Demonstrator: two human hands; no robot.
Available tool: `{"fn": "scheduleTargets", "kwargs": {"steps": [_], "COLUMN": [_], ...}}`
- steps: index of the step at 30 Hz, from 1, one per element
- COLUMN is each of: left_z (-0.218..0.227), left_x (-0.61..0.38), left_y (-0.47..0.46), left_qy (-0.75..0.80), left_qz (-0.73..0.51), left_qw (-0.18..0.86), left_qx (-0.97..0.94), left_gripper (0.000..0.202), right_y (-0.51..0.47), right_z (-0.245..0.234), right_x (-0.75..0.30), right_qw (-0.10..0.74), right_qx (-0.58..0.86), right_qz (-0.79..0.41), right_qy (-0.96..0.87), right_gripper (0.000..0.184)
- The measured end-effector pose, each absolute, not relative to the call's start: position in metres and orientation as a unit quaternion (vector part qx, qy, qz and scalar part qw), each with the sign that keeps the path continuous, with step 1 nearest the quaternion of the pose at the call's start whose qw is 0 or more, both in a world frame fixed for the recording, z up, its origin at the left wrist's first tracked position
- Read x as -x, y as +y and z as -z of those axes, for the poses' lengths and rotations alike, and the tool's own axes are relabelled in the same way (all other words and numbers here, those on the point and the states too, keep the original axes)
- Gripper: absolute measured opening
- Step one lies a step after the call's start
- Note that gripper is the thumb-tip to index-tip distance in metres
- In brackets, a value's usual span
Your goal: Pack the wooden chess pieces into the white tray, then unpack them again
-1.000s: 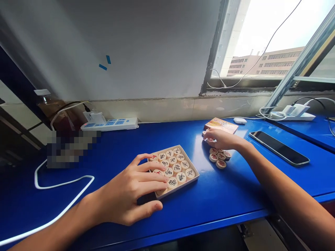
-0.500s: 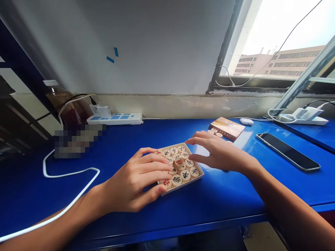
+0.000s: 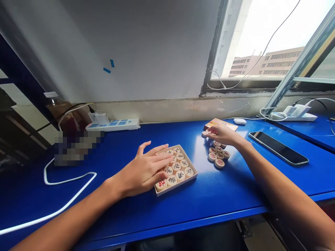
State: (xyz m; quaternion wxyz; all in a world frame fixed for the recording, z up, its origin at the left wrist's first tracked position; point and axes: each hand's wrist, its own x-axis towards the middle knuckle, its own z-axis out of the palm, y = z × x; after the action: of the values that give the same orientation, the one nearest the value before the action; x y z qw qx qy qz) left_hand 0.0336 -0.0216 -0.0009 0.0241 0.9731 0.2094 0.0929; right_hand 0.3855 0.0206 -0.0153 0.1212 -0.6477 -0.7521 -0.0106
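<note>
A shallow cardboard box (image 3: 194, 175) on the blue table holds several round wooden chess pieces (image 3: 180, 168) marked in black and red. My left hand (image 3: 146, 170) lies flat over the box's left part, fingers stretched out on the pieces. My right hand (image 3: 222, 134) reaches to the far right of the box, over a loose heap of chess pieces (image 3: 218, 156). Its fingers are curled down among the pieces at the heap's far end, next to the box lid (image 3: 221, 123). What they grip is hidden.
A black phone (image 3: 277, 147) lies right of the heap. A white power strip (image 3: 112, 124) sits by the wall, and a white cable (image 3: 65, 179) loops across the table's left side. A second power strip with chargers (image 3: 293, 113) and a small white case (image 3: 239, 121) lie under the window.
My right hand has gone from over the box back to the loose heap on the right. My left hand has flattened and slid further onto the pieces in the box.
</note>
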Motion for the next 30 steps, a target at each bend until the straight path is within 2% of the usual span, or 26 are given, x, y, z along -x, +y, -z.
{"fn": "scheduleTargets", "kwargs": {"steps": [7,13,30], "left_z": [0.001,0.004,0.01], "left_x": [-0.024,-0.019,-0.015], "left_y": [-0.014,-0.016,-0.013], "left_qy": [0.269,0.282,0.295], "left_qz": [-0.109,-0.101,-0.097], "left_qw": [0.0,0.056,0.133], "left_qx": [-0.957,-0.952,-0.941], "left_gripper": [0.05,0.052,0.058], "right_y": [0.033,0.026,0.033], "right_z": [0.032,0.029,0.036], "right_x": [-0.366,-0.354,-0.353], "right_qw": [0.093,0.092,0.195], "right_qx": [0.646,0.651,0.687], "right_qz": [0.077,0.068,0.038], "right_qy": [-0.754,-0.751,-0.699], "right_gripper": [0.027,0.028,0.013]}}
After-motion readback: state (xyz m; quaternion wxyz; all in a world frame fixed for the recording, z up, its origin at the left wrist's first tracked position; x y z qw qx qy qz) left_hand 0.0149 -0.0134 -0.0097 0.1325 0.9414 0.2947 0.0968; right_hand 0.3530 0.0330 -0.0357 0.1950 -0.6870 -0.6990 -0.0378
